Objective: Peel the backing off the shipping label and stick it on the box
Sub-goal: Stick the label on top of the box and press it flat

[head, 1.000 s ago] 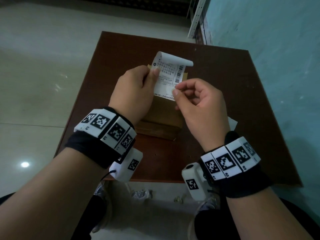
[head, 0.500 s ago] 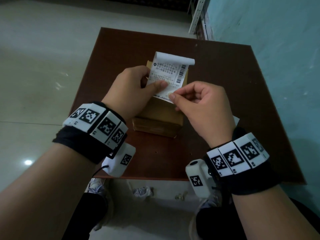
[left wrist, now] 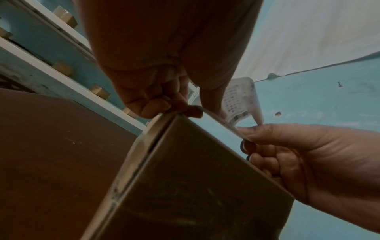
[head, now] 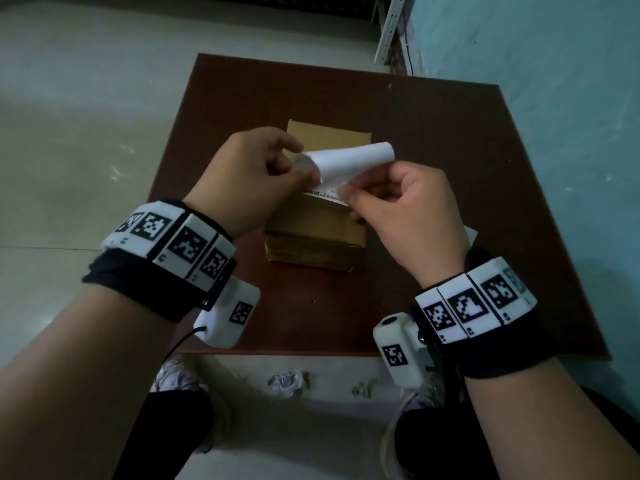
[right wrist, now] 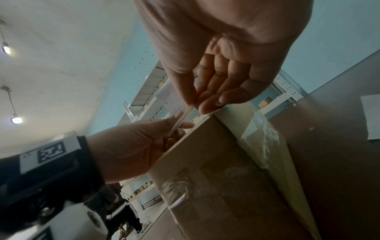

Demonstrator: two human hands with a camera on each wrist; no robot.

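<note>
A brown cardboard box (head: 311, 233) sits in the middle of the dark brown table (head: 450, 140). Just above its top, both hands hold the white shipping label (head: 349, 161), which is curled over with its blank side up. A strip of print shows along its near edge. My left hand (head: 301, 162) pinches the label's left corner. My right hand (head: 346, 197) pinches its near right edge. In the left wrist view the label (left wrist: 238, 104) arches between the left hand's fingertips (left wrist: 164, 105) and the right hand (left wrist: 308, 154), over the box (left wrist: 185, 178). The right wrist view shows its thin edge (right wrist: 183, 120).
A white paper slip (head: 472, 233) lies on the table behind my right wrist, also in the right wrist view (right wrist: 372, 116). Crumpled scraps (head: 287, 381) lie on the floor by my feet. A teal wall and white shelving (head: 388, 29) stand to the right and behind.
The label, held upright with its printed face toward me, has curled over so its blank side shows. Both hands have come lower over the box, and the left hand's pinch now sits at the label's corner.
</note>
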